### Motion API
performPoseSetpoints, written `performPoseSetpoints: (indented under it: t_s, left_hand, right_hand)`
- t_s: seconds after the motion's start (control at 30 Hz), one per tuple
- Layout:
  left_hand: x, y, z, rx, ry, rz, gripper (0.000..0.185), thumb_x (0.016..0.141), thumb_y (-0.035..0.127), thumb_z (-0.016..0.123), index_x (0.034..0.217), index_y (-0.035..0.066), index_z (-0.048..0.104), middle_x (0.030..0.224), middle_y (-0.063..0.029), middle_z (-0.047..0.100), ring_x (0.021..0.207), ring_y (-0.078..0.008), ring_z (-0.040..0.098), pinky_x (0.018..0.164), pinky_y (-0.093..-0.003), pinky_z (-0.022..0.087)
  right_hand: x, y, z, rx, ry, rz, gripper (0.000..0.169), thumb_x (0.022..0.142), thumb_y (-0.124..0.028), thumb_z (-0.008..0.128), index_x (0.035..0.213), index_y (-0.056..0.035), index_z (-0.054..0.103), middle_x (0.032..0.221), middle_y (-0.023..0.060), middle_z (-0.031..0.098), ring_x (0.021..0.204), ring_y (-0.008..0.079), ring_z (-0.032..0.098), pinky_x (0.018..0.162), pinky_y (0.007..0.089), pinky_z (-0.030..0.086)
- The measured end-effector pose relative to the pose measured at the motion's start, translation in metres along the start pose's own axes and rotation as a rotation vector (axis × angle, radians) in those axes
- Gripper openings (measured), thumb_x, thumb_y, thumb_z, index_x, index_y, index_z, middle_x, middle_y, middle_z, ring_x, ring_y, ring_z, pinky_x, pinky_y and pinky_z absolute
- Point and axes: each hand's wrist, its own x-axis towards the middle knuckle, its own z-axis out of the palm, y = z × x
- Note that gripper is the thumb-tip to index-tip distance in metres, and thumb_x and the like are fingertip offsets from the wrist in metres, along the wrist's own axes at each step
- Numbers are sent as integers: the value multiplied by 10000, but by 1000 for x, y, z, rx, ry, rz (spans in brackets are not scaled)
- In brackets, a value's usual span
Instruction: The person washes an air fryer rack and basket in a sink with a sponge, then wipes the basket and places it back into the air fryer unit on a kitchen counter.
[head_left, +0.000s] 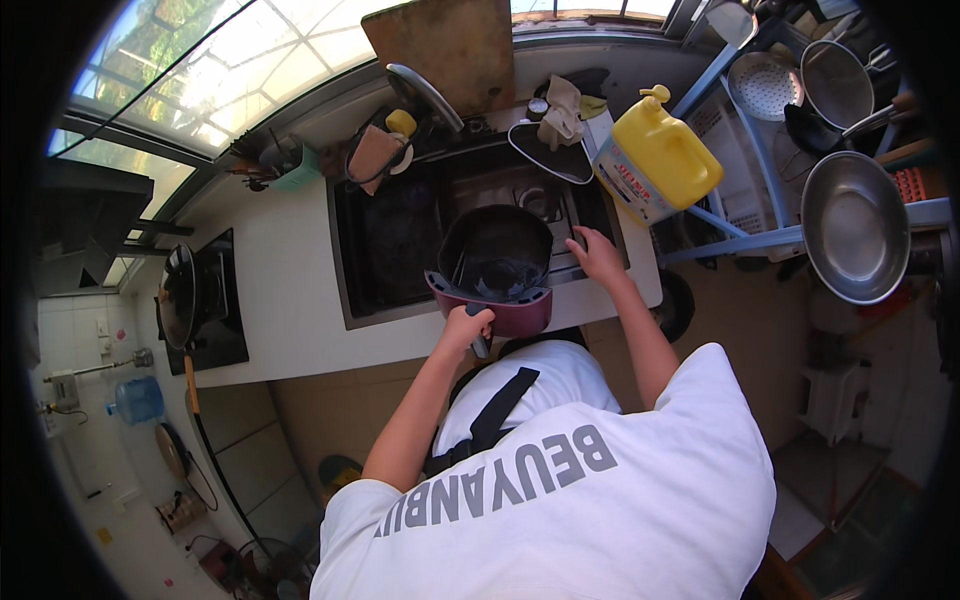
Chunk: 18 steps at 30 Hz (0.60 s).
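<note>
My left hand (466, 328) grips the handle of an air fryer basket (491, 313), dark inside with a maroon front. The basket is held over the front edge of a dark kitchen sink (390, 247), its inside facing up and looking wet. To the right of the basket, my right hand (598, 255) hovers near the sink's right part, fingers spread and holding nothing that I can see. A curved metal faucet (427, 96) reaches over the back of the sink. Beyond the right hand, a yellow jug (660, 157) with a printed label stands on the counter corner.
A wire strainer basket with a cloth (561, 112) sits at the sink's back right. Sponges (375, 154) rest behind the sink. On the left are a wok (178, 296) on the stove and a utensil holder (298, 169). A blue rack (750, 244) with pans stands right.
</note>
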Motion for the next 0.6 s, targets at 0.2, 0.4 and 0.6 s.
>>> performPoseSetpoints:
  t_s: [0.2, 0.4, 0.6]
  left_hand:
    - [-18, 51, -3, 188, -13, 32, 255, 792, 233, 647, 648, 50, 545, 593, -27, 539, 555, -112, 520, 528, -265, 414]
    - [-24, 94, -8, 208, 58, 206, 288, 809, 230, 626, 603, 56, 521, 544, -8, 503, 489, -105, 480, 487, -264, 394]
    - [-27, 108, 14, 781, 326, 393, 339, 717, 310, 654, 591, 13, 550, 544, -112, 547, 507, -243, 549, 510, -364, 441]
  right_hand:
    - [-7, 4, -5, 219, 124, -18, 324, 851, -241, 585, 1090, -23, 588, 1038, 161, 610, 970, 319, 584, 821, 376, 464]
    - [-10, 10, -6, 238, 159, 17, 267, 842, -162, 582, 1076, -34, 597, 1023, 152, 621, 961, 307, 592, 814, 364, 470]
    - [-7, 13, -11, 260, 188, 28, 241, 838, -137, 575, 1056, -36, 603, 1008, 143, 625, 932, 307, 598, 789, 367, 476]
